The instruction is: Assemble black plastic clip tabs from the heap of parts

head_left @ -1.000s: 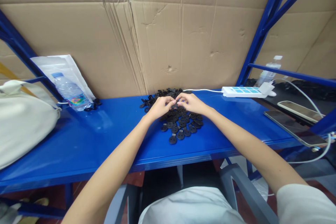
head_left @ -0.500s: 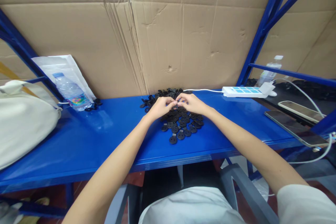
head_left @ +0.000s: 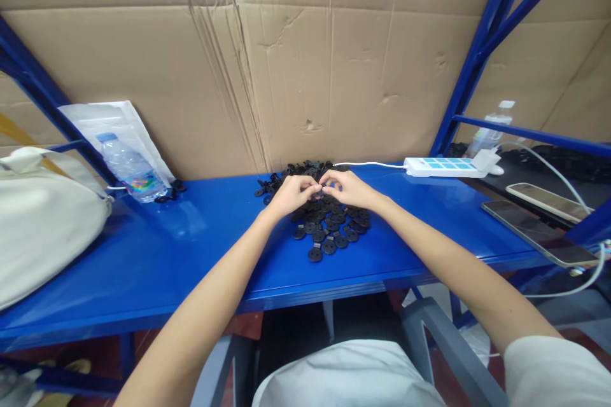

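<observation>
Centrally in the frame, the left hand (head_left: 292, 194) and right hand (head_left: 351, 187) meet, fingertips close together, over a pile of black parts (head_left: 333, 224) on the blue table (head_left: 200, 248). Thumbs and fingers of both bend inward as in a pinch; a dark shape (head_left: 317, 194) shows by the tips, but I cannot tell whether it is gripped. The pile spreads above and below the hands. Its lowest piece, a tabbed disc (head_left: 315, 255), lies below them, long axis running nearly up the frame, tab toward the fingertips, neither hand clearly nearer.
</observation>
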Demonstrator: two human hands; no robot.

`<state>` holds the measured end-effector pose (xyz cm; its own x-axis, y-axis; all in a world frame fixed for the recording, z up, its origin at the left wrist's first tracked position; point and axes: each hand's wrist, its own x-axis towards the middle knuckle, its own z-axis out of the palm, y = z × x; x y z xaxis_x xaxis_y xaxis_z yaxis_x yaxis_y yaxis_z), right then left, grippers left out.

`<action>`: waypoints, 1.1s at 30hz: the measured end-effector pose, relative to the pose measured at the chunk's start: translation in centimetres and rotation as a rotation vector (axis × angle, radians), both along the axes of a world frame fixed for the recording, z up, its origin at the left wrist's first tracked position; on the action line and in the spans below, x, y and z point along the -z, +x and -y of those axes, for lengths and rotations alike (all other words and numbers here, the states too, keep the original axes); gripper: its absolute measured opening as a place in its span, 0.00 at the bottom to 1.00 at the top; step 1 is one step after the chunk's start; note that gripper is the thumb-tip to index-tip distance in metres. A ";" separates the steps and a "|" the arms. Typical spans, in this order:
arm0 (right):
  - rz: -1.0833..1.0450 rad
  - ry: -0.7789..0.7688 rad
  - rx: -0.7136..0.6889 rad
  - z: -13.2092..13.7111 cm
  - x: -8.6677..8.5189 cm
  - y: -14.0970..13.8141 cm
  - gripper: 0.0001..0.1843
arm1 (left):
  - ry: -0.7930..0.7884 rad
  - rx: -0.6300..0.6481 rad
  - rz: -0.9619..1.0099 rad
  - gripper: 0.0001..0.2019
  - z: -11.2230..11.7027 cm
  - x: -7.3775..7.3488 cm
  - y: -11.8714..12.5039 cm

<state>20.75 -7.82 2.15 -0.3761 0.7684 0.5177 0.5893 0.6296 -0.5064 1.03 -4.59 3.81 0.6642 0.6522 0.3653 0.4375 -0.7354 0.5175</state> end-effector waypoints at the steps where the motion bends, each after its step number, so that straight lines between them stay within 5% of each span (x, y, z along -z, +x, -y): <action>1: -0.001 0.004 0.004 0.0 0.0 0.0 0.08 | -0.008 0.010 0.005 0.17 0.0 0.1 0.0; 6: 0.007 0.003 0.035 0.1 -0.1 0.1 0.08 | -0.019 0.076 0.009 0.14 -0.3 0.6 0.0; 33: 0.016 -0.017 0.071 0.4 -0.4 0.1 0.06 | 0.073 -0.004 0.053 0.10 -0.2 0.2 0.0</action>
<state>20.88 -8.23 2.53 -0.3286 0.8020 0.4989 0.6404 0.5774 -0.5064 1.03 -4.40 3.64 0.6400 0.6252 0.4466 0.4135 -0.7702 0.4856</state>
